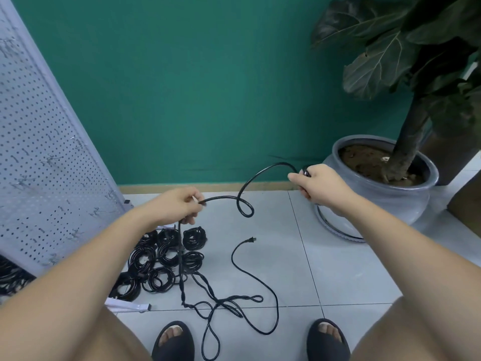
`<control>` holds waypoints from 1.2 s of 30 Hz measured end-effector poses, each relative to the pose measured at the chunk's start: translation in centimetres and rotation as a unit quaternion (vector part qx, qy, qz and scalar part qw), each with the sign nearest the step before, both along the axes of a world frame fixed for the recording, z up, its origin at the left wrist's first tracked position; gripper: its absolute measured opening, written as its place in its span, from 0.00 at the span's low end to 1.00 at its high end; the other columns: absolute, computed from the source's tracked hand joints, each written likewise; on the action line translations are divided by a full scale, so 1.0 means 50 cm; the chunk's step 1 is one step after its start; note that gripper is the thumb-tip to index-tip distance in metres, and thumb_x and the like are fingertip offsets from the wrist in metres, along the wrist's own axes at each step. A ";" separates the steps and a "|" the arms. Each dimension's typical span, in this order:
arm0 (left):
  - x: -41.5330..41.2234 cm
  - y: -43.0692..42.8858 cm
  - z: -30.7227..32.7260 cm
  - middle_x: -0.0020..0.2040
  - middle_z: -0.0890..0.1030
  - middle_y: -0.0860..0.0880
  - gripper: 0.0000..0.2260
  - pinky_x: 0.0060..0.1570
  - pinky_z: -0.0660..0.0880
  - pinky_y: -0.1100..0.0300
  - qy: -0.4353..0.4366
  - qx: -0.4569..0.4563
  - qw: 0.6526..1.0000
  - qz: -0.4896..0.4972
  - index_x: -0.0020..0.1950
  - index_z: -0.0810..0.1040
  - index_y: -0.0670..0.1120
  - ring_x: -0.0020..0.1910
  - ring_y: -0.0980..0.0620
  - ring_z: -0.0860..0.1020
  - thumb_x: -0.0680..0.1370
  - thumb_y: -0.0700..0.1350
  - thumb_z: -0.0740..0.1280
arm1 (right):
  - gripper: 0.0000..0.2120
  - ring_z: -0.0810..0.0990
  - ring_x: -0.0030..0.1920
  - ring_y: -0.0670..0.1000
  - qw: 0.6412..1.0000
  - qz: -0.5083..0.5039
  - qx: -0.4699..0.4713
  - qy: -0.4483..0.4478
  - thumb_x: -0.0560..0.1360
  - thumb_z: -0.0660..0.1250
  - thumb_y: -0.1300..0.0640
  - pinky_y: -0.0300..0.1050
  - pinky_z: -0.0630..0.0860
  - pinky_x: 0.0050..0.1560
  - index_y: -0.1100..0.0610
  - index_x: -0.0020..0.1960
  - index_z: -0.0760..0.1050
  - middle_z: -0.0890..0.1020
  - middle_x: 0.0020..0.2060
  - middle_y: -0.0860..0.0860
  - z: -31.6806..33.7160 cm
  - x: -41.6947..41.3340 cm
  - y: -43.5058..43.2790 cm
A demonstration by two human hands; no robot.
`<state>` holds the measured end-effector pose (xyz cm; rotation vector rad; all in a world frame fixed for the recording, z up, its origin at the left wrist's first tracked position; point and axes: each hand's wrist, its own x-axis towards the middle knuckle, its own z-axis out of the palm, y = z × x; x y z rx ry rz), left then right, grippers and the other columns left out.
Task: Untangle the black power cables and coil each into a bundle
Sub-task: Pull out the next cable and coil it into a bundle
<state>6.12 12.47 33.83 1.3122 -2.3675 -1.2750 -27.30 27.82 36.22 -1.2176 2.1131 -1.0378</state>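
I hold one black power cable (244,188) in the air between both hands. My left hand (179,205) pinches it, and from there it hangs down to a twisted tangle of cable (221,303) on the tiled floor. My right hand (317,183) grips the cable's far end, which arcs up and makes one small loop between the hands. A loose plug end (250,240) lies on the floor. Several coiled black bundles (166,259) lie in a group at the left.
A perforated white panel (44,162) leans at the left. A large grey pot (385,183) with a leafy plant stands at the right by the green wall. My feet in black slippers (173,340) are at the bottom edge. White strips (130,305) lie near the bundles.
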 end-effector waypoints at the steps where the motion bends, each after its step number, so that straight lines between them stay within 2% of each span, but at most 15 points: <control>1: -0.008 0.009 -0.004 0.40 0.83 0.50 0.07 0.47 0.78 0.52 -0.009 0.001 1.000 -0.009 0.56 0.82 0.50 0.44 0.46 0.87 0.81 0.40 0.69 | 0.18 0.66 0.28 0.53 0.999 0.017 0.006 -0.047 0.82 0.71 0.49 0.44 0.64 0.31 0.56 0.39 0.71 0.75 0.27 0.52 0.006 0.013 0.002; 3: -0.029 0.033 -0.003 0.47 0.86 0.53 0.15 0.53 0.80 0.52 -0.014 0.005 0.999 -0.045 0.59 0.81 0.55 0.51 0.54 0.86 0.78 0.37 0.68 | 0.19 0.62 0.27 0.52 0.989 0.059 0.034 -0.130 0.83 0.71 0.50 0.43 0.58 0.31 0.55 0.38 0.69 0.72 0.28 0.52 0.016 0.035 0.008; 4: -0.043 0.047 -0.001 0.52 0.87 0.54 0.19 0.60 0.80 0.51 0.005 0.020 0.998 -0.064 0.60 0.82 0.55 0.56 0.57 0.85 0.77 0.34 0.65 | 0.19 0.60 0.27 0.51 0.982 0.082 0.052 -0.165 0.83 0.70 0.50 0.42 0.56 0.30 0.54 0.38 0.68 0.70 0.28 0.51 0.018 0.043 0.011; 6: -0.074 0.085 0.012 0.61 0.86 0.54 0.23 0.72 0.73 0.51 0.072 0.089 0.990 -0.084 0.64 0.82 0.52 0.64 0.58 0.82 0.75 0.35 0.60 | 0.20 0.58 0.26 0.50 0.966 0.116 0.076 -0.218 0.84 0.70 0.50 0.41 0.54 0.29 0.53 0.37 0.68 0.68 0.28 0.51 0.020 0.059 0.014; 9: -0.111 0.129 0.025 0.64 0.85 0.48 0.18 0.72 0.72 0.49 0.215 0.187 0.956 -0.075 0.63 0.83 0.42 0.68 0.51 0.80 0.78 0.45 0.59 | 0.19 0.56 0.26 0.49 0.952 0.130 0.083 -0.263 0.84 0.69 0.51 0.38 0.54 0.26 0.53 0.37 0.69 0.67 0.28 0.50 0.020 0.072 0.015; 12: -0.124 0.142 0.035 0.53 0.85 0.44 0.13 0.66 0.72 0.47 0.308 0.216 0.925 -0.050 0.53 0.80 0.41 0.58 0.47 0.82 0.84 0.44 0.56 | 0.19 0.57 0.26 0.49 0.956 0.130 0.079 -0.253 0.84 0.70 0.50 0.39 0.54 0.27 0.53 0.37 0.69 0.68 0.28 0.50 0.019 0.068 0.015; 14: -0.127 0.137 0.038 0.46 0.81 0.47 0.09 0.60 0.70 0.48 0.302 0.186 0.935 -0.024 0.49 0.79 0.45 0.49 0.50 0.78 0.85 0.42 0.61 | 0.19 0.59 0.26 0.50 0.967 0.128 0.078 -0.206 0.83 0.70 0.49 0.41 0.55 0.29 0.53 0.37 0.70 0.69 0.29 0.51 0.017 0.065 0.018; 17: -0.128 0.124 0.033 0.38 0.75 0.56 0.08 0.51 0.69 0.55 0.247 0.087 0.965 0.004 0.49 0.84 0.47 0.42 0.55 0.71 0.85 0.47 0.68 | 0.19 0.60 0.28 0.51 0.977 0.126 0.062 -0.159 0.84 0.70 0.50 0.42 0.55 0.31 0.53 0.37 0.69 0.70 0.28 0.52 0.014 0.064 0.023; 20: -0.126 0.112 0.035 0.35 0.73 0.55 0.10 0.45 0.71 0.60 0.249 0.056 0.966 0.031 0.53 0.85 0.46 0.38 0.56 0.71 0.86 0.49 0.66 | 0.19 0.59 0.27 0.51 0.971 0.151 0.066 -0.176 0.84 0.70 0.50 0.41 0.56 0.30 0.54 0.38 0.70 0.69 0.29 0.52 0.016 0.069 0.029; 23: -0.124 0.109 0.050 0.31 0.68 0.53 0.14 0.40 0.68 0.61 0.256 0.066 0.963 0.049 0.52 0.85 0.44 0.33 0.54 0.68 0.86 0.52 0.65 | 0.18 0.58 0.26 0.49 0.939 0.220 0.143 -0.224 0.83 0.72 0.49 0.41 0.54 0.28 0.54 0.39 0.71 0.66 0.28 0.51 0.018 0.095 0.043; 27: -0.118 0.107 0.061 0.30 0.63 0.53 0.14 0.32 0.61 0.59 0.224 0.004 0.974 0.017 0.52 0.85 0.45 0.30 0.52 0.60 0.86 0.53 0.66 | 0.19 0.57 0.22 0.45 0.860 0.333 0.215 -0.322 0.83 0.72 0.53 0.40 0.51 0.26 0.52 0.35 0.71 0.63 0.25 0.48 0.030 0.139 0.070; 30: -0.113 0.107 0.060 0.28 0.65 0.56 0.11 0.30 0.62 0.59 0.176 -0.103 0.979 -0.020 0.47 0.84 0.54 0.28 0.53 0.63 0.86 0.53 0.65 | 0.19 0.58 0.21 0.43 0.808 0.384 0.194 -0.402 0.86 0.67 0.56 0.37 0.54 0.23 0.54 0.37 0.70 0.62 0.24 0.45 0.047 0.161 0.085; 32: -0.112 0.111 0.050 0.27 0.66 0.57 0.11 0.30 0.63 0.59 0.163 -0.152 0.974 -0.040 0.46 0.82 0.56 0.27 0.54 0.63 0.86 0.54 0.64 | 0.19 0.58 0.21 0.42 0.782 0.400 0.162 -0.449 0.86 0.63 0.55 0.36 0.55 0.23 0.53 0.36 0.69 0.62 0.24 0.45 0.058 0.175 0.092; 34: -0.116 0.118 0.037 0.28 0.66 0.56 0.13 0.31 0.64 0.57 0.165 -0.162 0.972 -0.050 0.45 0.79 0.57 0.28 0.54 0.64 0.87 0.55 0.62 | 0.20 0.58 0.20 0.42 0.775 0.389 0.114 -0.485 0.86 0.62 0.55 0.37 0.54 0.22 0.52 0.35 0.69 0.63 0.23 0.45 0.072 0.188 0.096; 36: -0.124 0.129 0.027 0.28 0.68 0.54 0.15 0.32 0.65 0.57 0.169 -0.161 0.971 -0.060 0.43 0.77 0.59 0.28 0.53 0.65 0.86 0.60 0.59 | 0.19 0.58 0.20 0.43 0.791 0.341 0.048 -0.506 0.85 0.64 0.54 0.38 0.53 0.22 0.52 0.35 0.67 0.62 0.23 0.45 0.089 0.199 0.098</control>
